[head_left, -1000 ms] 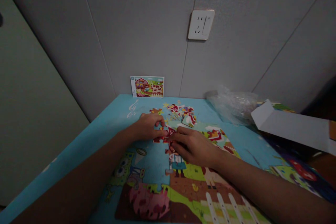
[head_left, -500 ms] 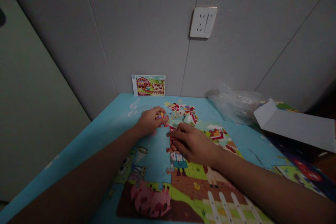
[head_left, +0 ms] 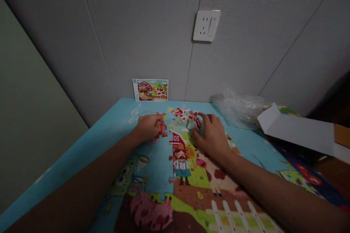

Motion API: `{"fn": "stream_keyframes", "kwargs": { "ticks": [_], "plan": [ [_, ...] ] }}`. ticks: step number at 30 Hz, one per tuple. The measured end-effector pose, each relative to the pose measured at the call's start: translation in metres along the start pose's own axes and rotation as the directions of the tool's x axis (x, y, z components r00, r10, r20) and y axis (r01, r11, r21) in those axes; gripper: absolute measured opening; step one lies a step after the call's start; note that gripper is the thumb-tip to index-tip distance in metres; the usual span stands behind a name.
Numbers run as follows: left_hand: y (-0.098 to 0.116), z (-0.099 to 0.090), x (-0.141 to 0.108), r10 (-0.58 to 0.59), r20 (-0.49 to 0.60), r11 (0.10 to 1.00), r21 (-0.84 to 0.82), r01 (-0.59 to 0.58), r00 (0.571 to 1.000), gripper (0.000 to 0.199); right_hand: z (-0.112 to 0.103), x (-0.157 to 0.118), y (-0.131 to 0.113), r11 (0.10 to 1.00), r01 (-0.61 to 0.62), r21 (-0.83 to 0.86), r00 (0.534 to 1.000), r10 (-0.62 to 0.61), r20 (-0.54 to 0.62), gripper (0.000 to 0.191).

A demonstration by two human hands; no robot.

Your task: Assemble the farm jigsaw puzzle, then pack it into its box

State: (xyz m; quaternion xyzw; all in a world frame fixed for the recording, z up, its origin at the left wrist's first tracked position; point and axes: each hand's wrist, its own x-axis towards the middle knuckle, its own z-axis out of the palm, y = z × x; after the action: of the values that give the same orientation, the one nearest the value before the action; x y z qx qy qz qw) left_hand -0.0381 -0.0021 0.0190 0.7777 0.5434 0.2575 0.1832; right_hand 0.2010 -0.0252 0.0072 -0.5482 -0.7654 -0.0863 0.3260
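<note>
A partly assembled puzzle (head_left: 188,191) lies flat on a blue tabletop (head_left: 95,142) printed with cartoon figures, and everything here is placed by that puzzle. Its joined part shows a farmer in a brown hat and teal apron, a small red barn at the far edge above the hat, a pink spotted pig at the near left, and a white fence at the near right. A spotted cow, partly covered by the right forearm, is to the right of the farmer. At the puzzle's upper left is a gap, open to the left, where the blue surface shows. The left hand (head_left: 148,127) is at the far left of the puzzle, beyond the gap, its fingers closed in a pinch on a red piece (head_left: 163,131). The right hand (head_left: 212,134) reaches over the puzzle's far edge with its fingers curved and parted, thumb and forefinger well apart around some of the loose pieces (head_left: 179,113); whether they touch any is unclear. These pieces, red, yellow, white and green, lie heaped just beyond the puzzle. Farther beyond it, to the left, a picture card (head_left: 152,91) of a farm scene leans upright against a gray wall (head_left: 153,32). A clear plastic bag (head_left: 240,111) sits crumpled beyond the puzzle to the right, and an open white box (head_left: 300,131) is right of the puzzle. High above the puzzle, a white socket (head_left: 206,25) is on the wall.
</note>
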Motion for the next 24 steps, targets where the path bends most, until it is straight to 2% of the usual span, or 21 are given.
{"fn": "stream_keyframes", "kwargs": {
  "ticks": [3,5,7,9,11,13,15,20,22,24],
  "plan": [
    [0.004,-0.002,0.000,-0.003,-0.034,1.000,-0.025,0.002,0.999,0.021,0.004,0.000,0.006,0.999,-0.045,-0.005,0.999,0.045,0.027,0.050],
    [0.009,-0.003,-0.001,0.052,0.016,0.997,-0.053,-0.051,0.999,0.017,0.005,0.000,0.006,0.999,-0.020,0.038,0.999,0.019,0.026,0.045],
    [0.015,-0.006,-0.004,0.112,0.127,0.991,-0.092,-0.100,0.986,0.015,0.005,0.000,0.004,0.991,0.046,0.129,0.998,-0.049,0.025,0.035],
    [0.020,-0.008,-0.007,0.145,0.272,0.984,-0.139,-0.111,0.951,0.013,0.004,-0.001,0.002,0.968,0.112,0.226,0.991,-0.126,0.046,0.026],
    [0.024,-0.010,-0.011,0.142,0.392,0.980,-0.183,-0.074,0.909,0.012,0.002,-0.002,0.000,0.947,0.147,0.286,0.983,-0.173,0.067,0.022],
    [0.027,-0.011,-0.014,0.111,0.460,0.979,-0.205,-0.017,0.881,0.012,0.001,-0.002,-0.001,0.938,0.158,0.309,0.980,-0.188,0.071,0.021],
    [0.028,-0.012,-0.016,0.089,0.473,0.981,-0.196,0.006,0.877,0.013,0.001,-0.002,-0.003,0.935,0.159,0.317,0.979,-0.192,0.073,0.019],
    [0.027,-0.012,-0.015,0.138,0.451,0.984,-0.167,-0.068,0.882,0.016,-0.004,-0.001,-0.007,0.907,0.216,0.362,0.963,-0.260,0.076,0.018],
    [0.026,-0.013,-0.015,0.151,0.432,0.984,-0.149,-0.095,0.889,0.017,-0.009,-0.002,-0.010,0.866,0.289,0.408,0.938,-0.342,0.061,0.019],
    [0.025,-0.013,-0.014,0.152,0.408,0.986,-0.128,-0.108,0.900,0.015,-0.015,-0.004,-0.015,0.795,0.379,0.474,0.883,-0.464,0.072,0.021]
  ]
}}
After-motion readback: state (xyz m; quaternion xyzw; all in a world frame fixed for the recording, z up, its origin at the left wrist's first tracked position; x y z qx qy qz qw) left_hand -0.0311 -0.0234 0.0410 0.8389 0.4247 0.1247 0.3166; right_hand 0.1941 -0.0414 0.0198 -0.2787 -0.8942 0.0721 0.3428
